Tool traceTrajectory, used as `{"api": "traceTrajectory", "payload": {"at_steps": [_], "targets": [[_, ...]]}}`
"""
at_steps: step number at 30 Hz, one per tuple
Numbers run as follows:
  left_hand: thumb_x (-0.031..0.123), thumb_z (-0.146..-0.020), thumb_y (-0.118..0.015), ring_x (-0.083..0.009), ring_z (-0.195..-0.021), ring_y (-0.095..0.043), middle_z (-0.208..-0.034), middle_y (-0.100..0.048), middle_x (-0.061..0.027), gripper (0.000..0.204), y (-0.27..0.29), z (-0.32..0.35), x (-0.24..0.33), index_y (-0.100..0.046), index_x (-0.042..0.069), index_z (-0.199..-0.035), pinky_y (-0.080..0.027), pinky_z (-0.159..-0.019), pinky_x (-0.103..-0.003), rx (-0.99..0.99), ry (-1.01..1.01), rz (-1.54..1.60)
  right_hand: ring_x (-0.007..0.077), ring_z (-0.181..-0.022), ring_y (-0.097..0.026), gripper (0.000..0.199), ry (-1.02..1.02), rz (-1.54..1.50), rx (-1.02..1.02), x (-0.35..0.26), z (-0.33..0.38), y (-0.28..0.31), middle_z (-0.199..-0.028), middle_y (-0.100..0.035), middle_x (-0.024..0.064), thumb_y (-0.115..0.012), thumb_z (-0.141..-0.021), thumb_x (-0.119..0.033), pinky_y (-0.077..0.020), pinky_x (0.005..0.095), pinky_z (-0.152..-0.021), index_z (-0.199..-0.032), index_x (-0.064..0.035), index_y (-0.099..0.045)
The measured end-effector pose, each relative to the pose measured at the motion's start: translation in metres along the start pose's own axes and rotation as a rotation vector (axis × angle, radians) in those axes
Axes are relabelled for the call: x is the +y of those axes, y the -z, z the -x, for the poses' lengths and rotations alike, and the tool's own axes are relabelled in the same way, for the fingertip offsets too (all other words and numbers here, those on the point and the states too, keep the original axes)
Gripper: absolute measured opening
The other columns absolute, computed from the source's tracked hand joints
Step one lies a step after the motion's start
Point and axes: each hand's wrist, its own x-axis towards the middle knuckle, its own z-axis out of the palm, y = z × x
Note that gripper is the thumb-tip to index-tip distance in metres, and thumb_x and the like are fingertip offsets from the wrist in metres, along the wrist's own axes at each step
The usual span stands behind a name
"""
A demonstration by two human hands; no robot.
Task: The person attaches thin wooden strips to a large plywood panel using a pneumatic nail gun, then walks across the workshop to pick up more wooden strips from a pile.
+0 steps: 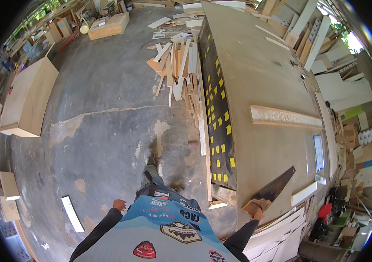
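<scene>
A hand saw [276,187] with a dark blade and a wooden handle lies over the near corner of a large brown workbench [256,83]. My right hand [258,214] is closed round its handle, with the blade slanting away to the far right. At my left side hangs my left hand [119,205], its fingers curled and touching nothing I can see; whether anything is inside them is too small to tell. A long whitish board [286,117] rests across the bench farther off.
Offcuts [177,65] pile along the bench's left side, which bears yellow squares [216,118]. Stacked white boards [278,236] stand at the bench's near end. A wooden cabinet [31,98] sits at left, and a white strip [72,214] lies on the concrete floor [103,87].
</scene>
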Motion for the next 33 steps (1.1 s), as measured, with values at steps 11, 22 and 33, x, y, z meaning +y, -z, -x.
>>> {"api": "traceTrajectory", "payload": {"at_steps": [11,22,33], "targets": [[0.013,-0.087,-0.067,-0.0206,-0.069,-0.073,-0.087,-0.075,-0.0148,0.026,0.147,-0.175,-0.029,-0.074,-0.006,-0.104,-0.061,-0.061,-0.034,0.338,0.455,1.031,0.0245,-0.102,-0.065,0.030,0.261,-0.900,-0.035,-0.137,0.161,-0.148,-0.103,-0.069,0.0115,-0.069,-0.094,-0.025,-0.0495,0.0361,-0.095,-0.109,0.0017,-0.071],[0.020,-0.093,-0.065,-0.0156,-0.066,-0.067,-0.084,-0.071,-0.0056,0.025,0.418,-0.379,-0.084,-0.072,-0.001,-0.106,-0.053,-0.057,-0.031,0.514,0.329,1.162,0.0164,-0.073,-0.052,0.021,0.432,-0.961,-0.050,-0.404,0.310,-0.326,-0.081,-0.055,0.0039,-0.066,-0.098,-0.023,-0.0459,0.0345,-0.070,-0.098,-0.0026,-0.061],[0.020,-0.092,-0.067,-0.0190,-0.076,-0.071,-0.094,-0.073,-0.0081,0.035,0.507,-0.508,-0.074,-0.070,-0.003,-0.118,-0.053,-0.058,-0.033,0.367,0.232,1.137,0.0403,-0.116,-0.061,0.045,1.173,0.147,0.392,-0.601,0.327,-0.562,-0.119,-0.070,0.0203,-0.069,-0.096,-0.032,-0.0357,0.0542,-0.108,-0.123,0.0027,-0.061]]}}
